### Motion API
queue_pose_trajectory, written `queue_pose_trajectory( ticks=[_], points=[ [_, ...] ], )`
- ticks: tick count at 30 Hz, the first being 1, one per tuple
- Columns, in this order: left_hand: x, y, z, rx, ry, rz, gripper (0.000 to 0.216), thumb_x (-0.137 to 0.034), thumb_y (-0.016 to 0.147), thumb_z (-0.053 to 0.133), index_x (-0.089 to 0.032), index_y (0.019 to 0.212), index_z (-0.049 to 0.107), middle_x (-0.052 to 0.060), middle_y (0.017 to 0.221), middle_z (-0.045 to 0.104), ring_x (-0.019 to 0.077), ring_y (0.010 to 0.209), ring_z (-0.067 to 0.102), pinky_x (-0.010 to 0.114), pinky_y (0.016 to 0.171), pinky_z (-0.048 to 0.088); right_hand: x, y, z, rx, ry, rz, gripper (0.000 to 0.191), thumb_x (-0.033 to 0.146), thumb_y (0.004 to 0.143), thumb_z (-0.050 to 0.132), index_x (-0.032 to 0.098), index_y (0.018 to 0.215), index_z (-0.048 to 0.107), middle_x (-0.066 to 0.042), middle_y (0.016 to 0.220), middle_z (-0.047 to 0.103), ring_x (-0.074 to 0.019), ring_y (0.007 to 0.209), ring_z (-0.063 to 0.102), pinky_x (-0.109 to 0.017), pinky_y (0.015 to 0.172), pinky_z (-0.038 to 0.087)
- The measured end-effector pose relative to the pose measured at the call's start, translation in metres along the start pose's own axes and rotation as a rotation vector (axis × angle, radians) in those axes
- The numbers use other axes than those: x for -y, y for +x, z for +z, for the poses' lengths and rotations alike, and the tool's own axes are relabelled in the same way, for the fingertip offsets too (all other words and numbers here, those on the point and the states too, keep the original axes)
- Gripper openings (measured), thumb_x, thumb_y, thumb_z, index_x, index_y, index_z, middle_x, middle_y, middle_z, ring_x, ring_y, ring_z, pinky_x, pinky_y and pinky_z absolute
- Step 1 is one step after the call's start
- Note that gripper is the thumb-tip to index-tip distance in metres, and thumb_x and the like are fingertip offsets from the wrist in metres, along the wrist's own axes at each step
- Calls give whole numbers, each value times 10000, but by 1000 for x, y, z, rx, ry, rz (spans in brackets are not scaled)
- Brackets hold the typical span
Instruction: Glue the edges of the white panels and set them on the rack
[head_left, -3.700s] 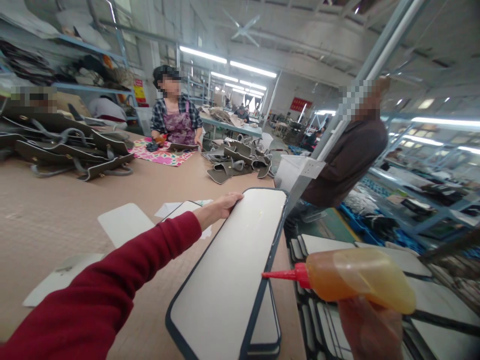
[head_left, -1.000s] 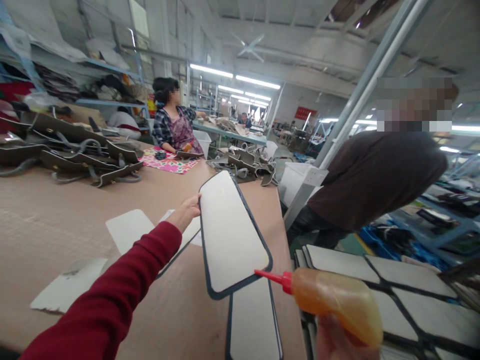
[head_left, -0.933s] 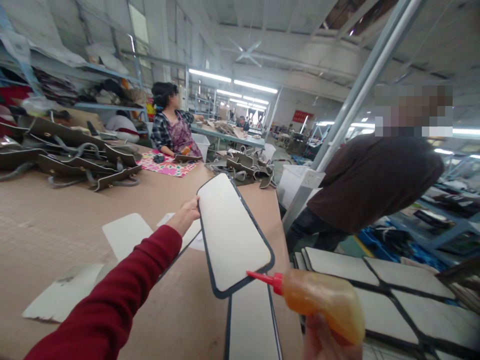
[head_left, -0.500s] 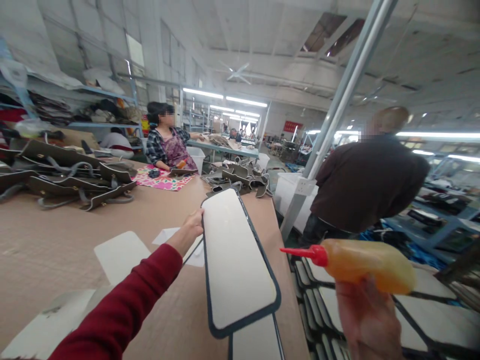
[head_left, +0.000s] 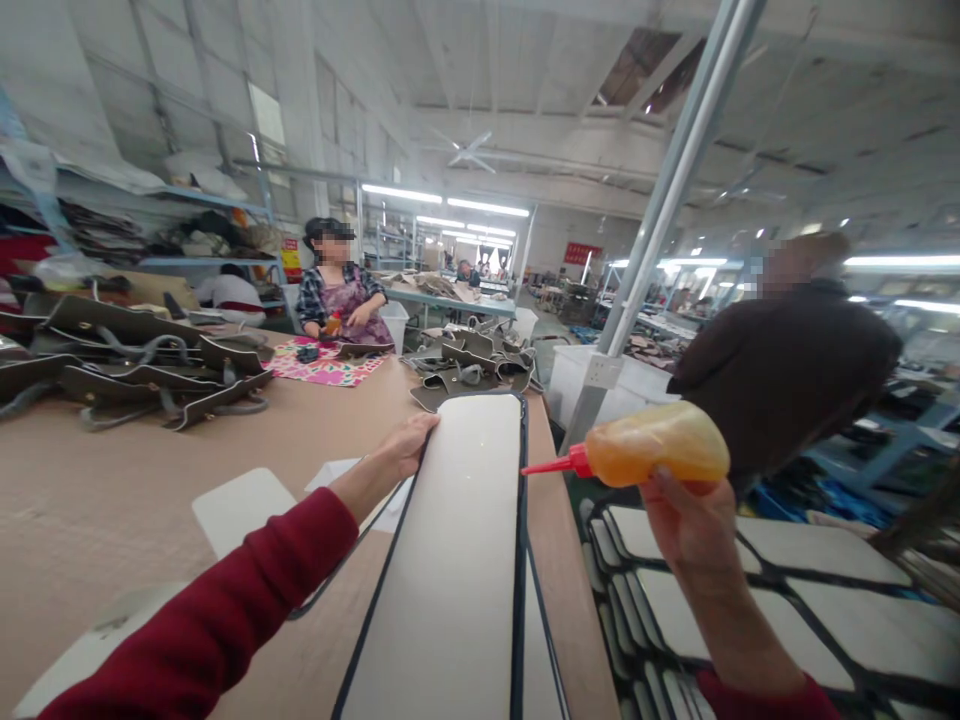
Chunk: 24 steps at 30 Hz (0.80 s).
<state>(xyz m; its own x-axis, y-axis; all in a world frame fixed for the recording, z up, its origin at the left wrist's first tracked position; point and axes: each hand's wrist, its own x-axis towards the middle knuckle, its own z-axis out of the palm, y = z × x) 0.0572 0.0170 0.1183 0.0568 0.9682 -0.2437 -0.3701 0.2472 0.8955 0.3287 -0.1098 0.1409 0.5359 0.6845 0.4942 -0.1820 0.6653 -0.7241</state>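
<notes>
My left hand [head_left: 409,445] grips the upper left edge of a long cream panel with dark edging [head_left: 457,560], its fingers partly hidden behind it. The panel's near end runs out of the bottom of the view. In my right hand [head_left: 686,520] is a squeeze bottle [head_left: 660,445] of amber liquid, lying sideways with its red nozzle pointing left. The nozzle tip is at the panel's right dark edge; whether it touches, I cannot tell. Beneath the held panel, another edged panel [head_left: 541,640] partly shows.
Stacked edged panels [head_left: 780,610] lie at lower right. Loose cream pieces [head_left: 244,510] rest on the brown table [head_left: 315,650]. Grey-brown bag parts [head_left: 142,355] are piled at left, more [head_left: 480,360] at the far edge. A metal post [head_left: 637,270], a seated co-worker [head_left: 345,290] and a standing person [head_left: 795,370] are beyond.
The panel has turned more upright in view and its near end has come closer to me. My right hand has brought the bottle left and up, its nozzle now at the panel's right edge.
</notes>
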Motion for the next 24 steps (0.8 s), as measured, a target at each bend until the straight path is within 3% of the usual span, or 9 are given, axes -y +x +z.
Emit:
queue_pose_trajectory(
  ticks=[10, 15, 19, 21, 24],
  points=[
    [-6, -4, -3, 11, 14, -45, 133, -75, 710, 553, -148, 601, 531, -7, 465, 577, 123, 371, 511, 215, 396, 428, -4, -17, -10, 80, -14, 116, 430, 200, 462, 837, 207, 854, 660, -13, 757, 671, -135, 669, 622, -236, 661, 519],
    [-5, 6, -11, -35, -47, -81, 101, -77, 730, 557, -138, 650, 571, 1, 479, 597, 131, 363, 524, 225, 393, 444, -7, -41, -24, 117, -35, 203, 397, 195, 460, 832, 173, 811, 647, -57, 780, 677, -166, 667, 623, -265, 628, 521],
    [-8, 18, -28, -133, -132, -93, 88, -83, 770, 531, -131, 748, 600, 1, 512, 618, 135, 381, 546, 239, 439, 483, -8, -61, -37, 153, -40, 349, 472, 246, 462, 836, 167, 889, 650, -98, 792, 682, -226, 664, 633, -345, 608, 534],
    [-8, 24, -41, -199, -178, -88, 114, -90, 808, 493, -127, 789, 599, -3, 503, 609, 135, 390, 555, 242, 474, 499, -7, -64, -38, 78, -19, 370, 456, 284, 476, 831, 176, 884, 657, -92, 780, 683, -233, 672, 640, -359, 627, 539],
    [-1, 31, -63, -287, -255, -69, 173, -96, 859, 417, -112, 858, 589, -14, 466, 579, 131, 392, 557, 242, 518, 512, -5, -62, -38, -149, 23, 359, 479, 379, 512, 805, 206, 934, 662, -74, 896, 685, -224, 791, 643, -356, 736, 529]
  ],
)
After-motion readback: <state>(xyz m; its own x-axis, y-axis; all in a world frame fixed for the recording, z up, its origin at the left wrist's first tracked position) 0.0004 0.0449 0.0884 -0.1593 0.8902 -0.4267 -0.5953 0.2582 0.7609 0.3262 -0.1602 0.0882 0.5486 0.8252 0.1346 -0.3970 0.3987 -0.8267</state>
